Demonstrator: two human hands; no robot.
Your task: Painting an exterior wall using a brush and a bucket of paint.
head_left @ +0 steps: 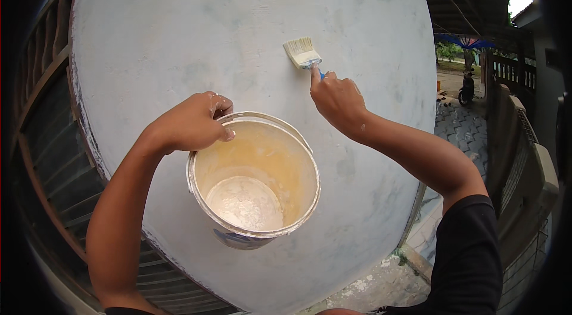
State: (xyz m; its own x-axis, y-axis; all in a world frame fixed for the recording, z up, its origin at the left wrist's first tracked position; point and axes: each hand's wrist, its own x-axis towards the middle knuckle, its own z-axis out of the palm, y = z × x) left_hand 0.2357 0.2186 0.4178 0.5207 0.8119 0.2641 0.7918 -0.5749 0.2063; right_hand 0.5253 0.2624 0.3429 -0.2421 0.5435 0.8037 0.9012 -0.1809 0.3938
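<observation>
My left hand (199, 122) is closed on the rim of a paint bucket (298, 163), with the thumb over the inner wall. The bucket hangs tilted toward me, and whitish paint (245, 202) lies at its bottom. To the right and higher up, my right hand (339, 99) grips a paintbrush (302, 53) by its blue handle, one finger stretched along it toward the ferrule. The brush's wide, paint-coated bristles point up and left against the pale wall (262, 35). Whether the bristle tips press on the wall is hard to tell.
Brown wooden slats (59, 154) border the wall on the left. At right, beyond the wall's edge, are grey paving (462, 130), a parked motorcycle (468, 88) and a fence-like barrier (518, 160). A paint-spotted ledge (381, 282) runs along the wall's foot.
</observation>
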